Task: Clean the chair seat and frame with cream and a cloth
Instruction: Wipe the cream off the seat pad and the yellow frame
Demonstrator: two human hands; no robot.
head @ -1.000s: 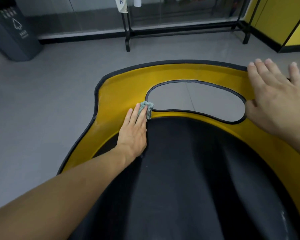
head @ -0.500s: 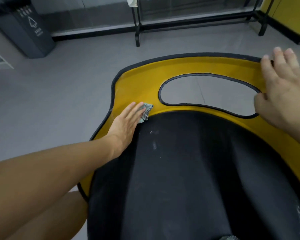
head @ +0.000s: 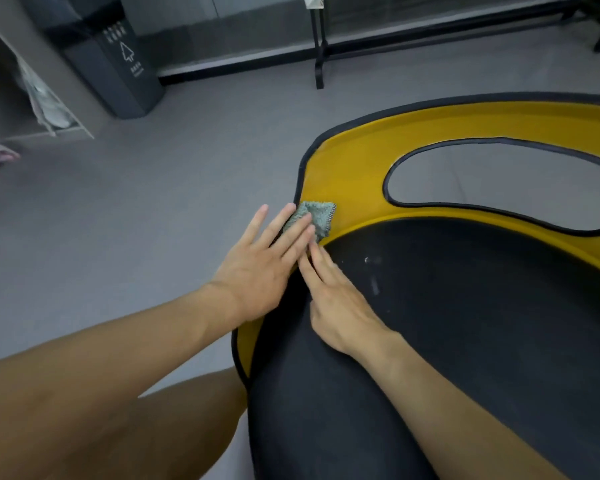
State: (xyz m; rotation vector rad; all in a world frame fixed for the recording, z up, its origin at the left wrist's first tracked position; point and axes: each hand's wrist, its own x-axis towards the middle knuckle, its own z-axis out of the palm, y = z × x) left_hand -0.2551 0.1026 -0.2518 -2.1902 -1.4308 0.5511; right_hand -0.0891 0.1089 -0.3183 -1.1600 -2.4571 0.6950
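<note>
cloth (head: pixel 321 216) under left hand (head: pixel 257 271), perhaps right hand (head: pixel 340 299)

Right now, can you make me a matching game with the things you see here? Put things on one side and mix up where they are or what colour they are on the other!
Things:
1. cloth
2. frame
3. seat
4. bin

Place or colour:
A. black, with pale smudges
B. under the fingers of the left hand
C. by the wall, far off on the left
D. yellow

Right pairs: 1-B, 2-D, 3-A, 4-C
</note>
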